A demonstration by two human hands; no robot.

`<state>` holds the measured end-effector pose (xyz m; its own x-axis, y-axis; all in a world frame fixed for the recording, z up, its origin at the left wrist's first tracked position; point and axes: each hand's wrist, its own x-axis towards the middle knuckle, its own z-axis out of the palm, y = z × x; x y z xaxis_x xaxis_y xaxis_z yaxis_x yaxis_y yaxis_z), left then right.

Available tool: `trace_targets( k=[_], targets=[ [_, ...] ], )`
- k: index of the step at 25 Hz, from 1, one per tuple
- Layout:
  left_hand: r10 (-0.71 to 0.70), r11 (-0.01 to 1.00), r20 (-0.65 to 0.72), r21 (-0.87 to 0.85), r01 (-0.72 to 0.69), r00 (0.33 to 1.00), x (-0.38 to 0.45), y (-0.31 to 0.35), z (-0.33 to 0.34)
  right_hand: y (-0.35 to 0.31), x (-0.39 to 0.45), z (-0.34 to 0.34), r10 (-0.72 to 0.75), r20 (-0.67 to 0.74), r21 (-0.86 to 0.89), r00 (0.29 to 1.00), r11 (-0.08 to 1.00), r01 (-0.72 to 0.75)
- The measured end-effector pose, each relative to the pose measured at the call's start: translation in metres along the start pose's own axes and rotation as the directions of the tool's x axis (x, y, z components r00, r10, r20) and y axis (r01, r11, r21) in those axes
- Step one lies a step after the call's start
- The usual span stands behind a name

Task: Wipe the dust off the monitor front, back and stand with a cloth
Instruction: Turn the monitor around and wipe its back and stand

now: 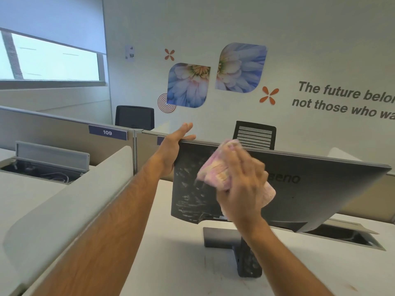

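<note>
Head view, back of monitor toward the person. Nearest, at 6 o'clock: the stand (249, 261) stood on the white desk (171, 263), its column and base (220, 237) looking speckled with dust, so judged not yet wiped.

Centre frame: right hand (241, 189) pressed a bunched pink cloth (215, 167) flat against the monitor (320, 199) back, fingers spread over the cloth and partly curled into it; motion blur hid the exact grip. Dust smears covered the panel at 9 o'clock of the cloth, down to the lower left corner. The area at 3 o'clock, past the logo, looked cleaner, though the light made that uncertain.

Further, at 11 o'clock: left hand (174, 144) steadied the monitor's top left corner, fingers straight, thumb over the top edge.

Beyond, at 12 o'clock: a partition (64, 129) and two office chairs.

Judgement: back in progress; stand left; front faced away, state unknown.
</note>
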<state>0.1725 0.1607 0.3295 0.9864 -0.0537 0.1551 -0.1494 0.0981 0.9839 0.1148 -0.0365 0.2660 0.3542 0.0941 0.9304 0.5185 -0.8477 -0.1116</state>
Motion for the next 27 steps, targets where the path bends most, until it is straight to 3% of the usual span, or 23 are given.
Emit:
trace_targets(
  k=[2,3,4,6,8,10,12,13,14,16,18,20,22,24,25,27],
  targets=[
    [-0.043,0.998,0.008,-0.039,0.043,0.999,-0.004,-0.001,-0.002,-0.007,-0.016,0.009,-0.287,0.166,-0.065,0.943,0.951,0.301],
    [-0.051,0.998,0.019,-0.035,0.052,0.999,-0.005,-0.003,-0.002,-0.005,-0.018,0.009,-0.361,0.21,-0.079,0.909,0.92,0.384],
    [-0.05,0.998,0.029,-0.026,0.051,0.998,-0.005,-0.004,-0.002,0.0,-0.014,0.006,-0.369,0.193,-0.083,0.909,0.917,0.39],
    [-0.051,0.999,0.034,-0.014,0.052,0.998,-0.004,-0.004,-0.002,0.009,0.001,0.002,-0.192,0.052,-0.055,0.98,0.979,0.194],
    [-0.05,0.999,0.025,0.008,0.05,0.998,-0.004,-0.004,-0.002,0.005,0.012,0.001,-0.045,-0.046,-0.034,0.998,0.998,0.044],
    [-0.054,0.998,0.034,-0.005,0.055,0.998,-0.004,-0.006,-0.004,-0.004,0.002,0.011,-0.233,0.032,-0.116,0.972,0.965,0.235],
    [-0.063,0.998,0.046,-0.027,0.064,0.997,-0.006,-0.006,-0.006,-0.008,-0.019,0.019,-0.467,0.237,-0.166,0.852,0.845,0.509],
    [-0.064,0.997,0.051,-0.029,0.065,0.997,-0.006,-0.007,-0.006,-0.006,-0.023,0.019,-0.505,0.277,-0.171,0.817,0.811,0.559],
    [-0.062,0.998,0.058,-0.031,0.064,0.996,-0.005,-0.008,-0.006,-0.003,-0.019,0.017,-0.497,0.248,-0.17,0.831,0.823,0.543],
    [-0.055,0.998,0.059,-0.035,0.057,0.997,-0.003,-0.007,-0.005,0.0,-0.002,0.012,-0.34,0.095,-0.125,0.936,0.928,0.35],
    [-0.054,0.998,0.055,-0.024,0.055,0.997,-0.002,-0.007,-0.006,-0.004,0.01,0.01,-0.212,-0.004,-0.079,0.977,0.974,0.211],
    [-0.065,0.997,0.059,-0.045,0.068,0.996,-0.003,-0.008,-0.007,-0.003,-0.007,0.019,-0.358,0.062,-0.145,0.932,0.92,0.363],
    [-0.062,0.997,0.058,-0.033,0.064,0.996,-0.004,-0.008,-0.008,0.003,-0.038,0.029,-0.551,0.284,-0.217,0.785,0.76,0.612],
    [-0.049,0.999,0.054,-0.002,0.049,0.997,-0.005,-0.007,-0.006,0.011,-0.048,0.027,-0.599,0.401,-0.221,0.693,0.67,0.708],
    [-0.048,0.999,0.057,-0.006,0.049,0.997,-0.005,-0.006,-0.006,0.013,-0.043,0.026,-0.603,0.369,-0.232,0.707,0.677,0.699],
    [-0.053,0.998,0.072,-0.024,0.055,0.996,-0.007,-0.004,-0.005,0.008,-0.027,0.023,-0.551,0.233,-0.231,0.801,0.769,0.596]
  ],
)
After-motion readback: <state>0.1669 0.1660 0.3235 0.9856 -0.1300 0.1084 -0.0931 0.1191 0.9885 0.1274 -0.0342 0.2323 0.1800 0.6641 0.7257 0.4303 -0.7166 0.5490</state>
